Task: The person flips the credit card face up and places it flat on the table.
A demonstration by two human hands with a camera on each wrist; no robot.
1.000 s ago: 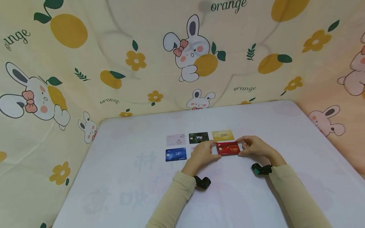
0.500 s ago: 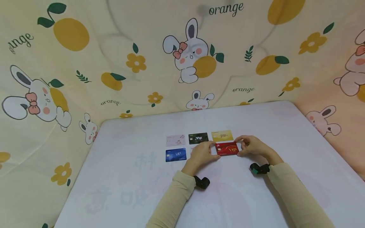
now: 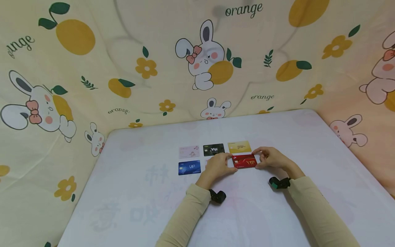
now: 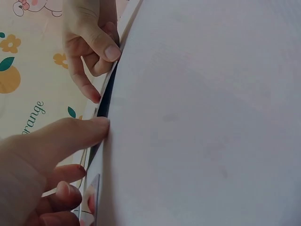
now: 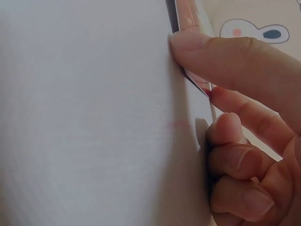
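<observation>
A red VIP card [image 3: 244, 161] lies at the right end of the front row of cards. My left hand [image 3: 217, 167] holds its left side between thumb and index finger, at the corners. On the opposite side, my right hand [image 3: 274, 159] grips the right corners the same way, its other fingers curled in. The left wrist view shows both hands at the card's thin dark edge, low over the table. Under my left hand a pale pink card [image 4: 91, 200] is mostly hidden. Behind the red card lies a gold card [image 3: 239, 146].
A black VIP card [image 3: 213, 149] and a light pink card [image 3: 189, 151] continue the back row leftward. At the front left is a blue VIP card [image 3: 189, 167]. A white cloth covers the table [image 3: 139, 192]; a printed curtain [image 3: 148, 99] rises behind it.
The head view has shifted slightly. Both hands keep hold of the red VIP card, which stays in nearly the same place beside the others.
</observation>
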